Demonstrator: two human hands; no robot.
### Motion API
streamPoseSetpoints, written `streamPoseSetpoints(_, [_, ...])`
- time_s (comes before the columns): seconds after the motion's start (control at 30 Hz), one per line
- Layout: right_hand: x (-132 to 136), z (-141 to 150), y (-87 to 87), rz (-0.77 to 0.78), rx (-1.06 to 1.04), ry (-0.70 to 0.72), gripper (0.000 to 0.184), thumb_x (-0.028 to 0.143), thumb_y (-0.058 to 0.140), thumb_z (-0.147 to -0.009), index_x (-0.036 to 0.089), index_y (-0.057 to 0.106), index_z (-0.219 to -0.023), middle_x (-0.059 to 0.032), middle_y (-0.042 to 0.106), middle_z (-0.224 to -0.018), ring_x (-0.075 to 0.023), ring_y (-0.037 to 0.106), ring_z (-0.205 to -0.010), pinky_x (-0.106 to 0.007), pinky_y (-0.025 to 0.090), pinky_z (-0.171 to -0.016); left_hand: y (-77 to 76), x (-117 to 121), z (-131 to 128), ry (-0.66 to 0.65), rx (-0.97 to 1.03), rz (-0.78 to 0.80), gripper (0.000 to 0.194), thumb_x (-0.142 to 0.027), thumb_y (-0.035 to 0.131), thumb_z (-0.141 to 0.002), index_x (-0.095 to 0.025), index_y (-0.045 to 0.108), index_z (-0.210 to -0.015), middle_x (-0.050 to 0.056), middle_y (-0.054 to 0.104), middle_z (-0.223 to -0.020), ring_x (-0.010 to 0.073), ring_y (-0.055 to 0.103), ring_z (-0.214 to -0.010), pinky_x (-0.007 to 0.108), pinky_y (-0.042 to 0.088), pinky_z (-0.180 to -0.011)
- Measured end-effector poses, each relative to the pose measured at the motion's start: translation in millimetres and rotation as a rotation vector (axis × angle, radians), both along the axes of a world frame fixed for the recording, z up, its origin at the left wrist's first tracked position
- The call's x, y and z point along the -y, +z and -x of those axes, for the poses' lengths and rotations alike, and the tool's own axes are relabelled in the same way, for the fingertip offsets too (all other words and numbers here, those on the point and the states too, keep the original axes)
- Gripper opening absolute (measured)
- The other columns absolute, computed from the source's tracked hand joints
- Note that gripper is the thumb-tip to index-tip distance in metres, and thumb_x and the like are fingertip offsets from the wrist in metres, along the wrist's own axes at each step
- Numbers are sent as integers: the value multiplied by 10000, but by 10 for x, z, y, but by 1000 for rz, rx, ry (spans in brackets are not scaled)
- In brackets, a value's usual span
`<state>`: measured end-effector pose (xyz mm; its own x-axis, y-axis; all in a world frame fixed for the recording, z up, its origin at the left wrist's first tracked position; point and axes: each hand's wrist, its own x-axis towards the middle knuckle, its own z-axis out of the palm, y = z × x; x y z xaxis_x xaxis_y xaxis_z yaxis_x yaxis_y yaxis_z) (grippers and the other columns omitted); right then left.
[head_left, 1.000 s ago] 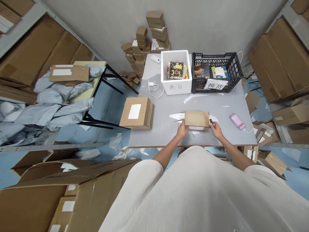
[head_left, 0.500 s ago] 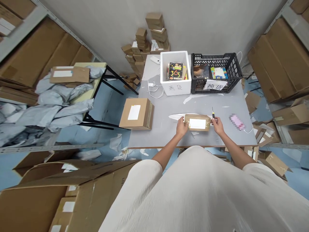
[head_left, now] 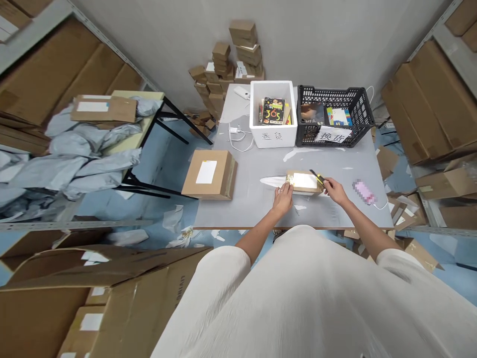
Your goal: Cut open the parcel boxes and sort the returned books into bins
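Note:
A small cardboard box [head_left: 302,188] with a white label [head_left: 301,180] facing up lies on the grey table in front of me. My left hand [head_left: 283,197] is on its left end, fingers over the corner, holding it against the table. In my right hand [head_left: 334,190] is a yellow and black utility knife [head_left: 318,176], gripped at the box's right end. The blade points up and to the left, above the label's right edge. Whether the blade touches the box I cannot tell.
A larger taped carton [head_left: 206,174] stands at the table's left edge. Behind are a white foam box [head_left: 274,136] and a black plastic crate [head_left: 335,136], both holding books. A blurred pink object [head_left: 364,192] with a cable lies to the right. Grey parcels [head_left: 99,139] cover the left table.
The box has turned so its labelled face is up and now lies flat. My left hand has moved onto its left end. The knife has swung from upright to slanting left over the box.

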<state>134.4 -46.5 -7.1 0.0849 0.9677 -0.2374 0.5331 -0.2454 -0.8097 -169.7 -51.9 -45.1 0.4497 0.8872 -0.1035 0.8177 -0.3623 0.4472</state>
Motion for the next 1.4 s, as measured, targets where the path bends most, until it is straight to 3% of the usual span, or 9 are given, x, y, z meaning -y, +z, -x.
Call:
streamPoseSetpoints(0.1, [-176,106,179,18,158,149,551,659,547,-1051,253,749,-1364,-62,828,-954,-267,746,-781,-437,629,-843,17,-86,-25,-25,-41,1,820,-101,547,-939,-187,362,-1733,226,395,-1789,358,319,-1693,582,262,-1349])
streamPoseSetpoints(0.3, [-519,446,473,-15,568,495,451,447,500,-1107,254,760,-1420,-95,791,-1407,-307,726,-1245,-367,562,-986,89,-97,-69,-40,-119,-2,771,-145,537,-988,-183,352,-1736,204,411,-1784,327,333,-1681,556,260,-1364])
streamPoseSetpoints(0.5, [-650,718,623,33,844,697,438,401,466,-1143,276,741,-1459,-90,769,-1439,-289,711,-1259,-325,528,-895,93,8,-78,-43,-99,-1,788,-145,568,-974,-135,367,-1736,230,382,-1797,342,296,-1700,560,235,-1380])
streamPoseSetpoints(0.73, [-681,862,740,35,987,773,434,377,425,-1166,261,725,-1458,-109,785,-1330,-279,717,-1160,-320,469,-836,65,26,-55,-37,-57,5,796,-145,561,-983,-153,343,-1748,218,371,-1807,328,281,-1710,569,206,-1389])
streamPoseSetpoints(1.0, [-597,1014,794,21,1155,815,423,327,397,-1181,204,693,-1457,-177,761,-1291,-288,708,-1136,-353,423,-910,33,2,-48,-44,-40,-8,793,-150,560,-975,-149,350,-1740,219,391,-1791,325,301,-1690,581,226,-1379])
streamPoseSetpoints(1.4, [-590,1085,879,89,1154,820,402,314,409,-1186,199,681,-1460,-183,749,-1314,-283,712,-1156,-340,432,-913,55,-30,-33,-70,-71,-22,781,-148,557,-966,-126,373,-1725,234,406,-1770,333,327,-1663,582,226,-1372])
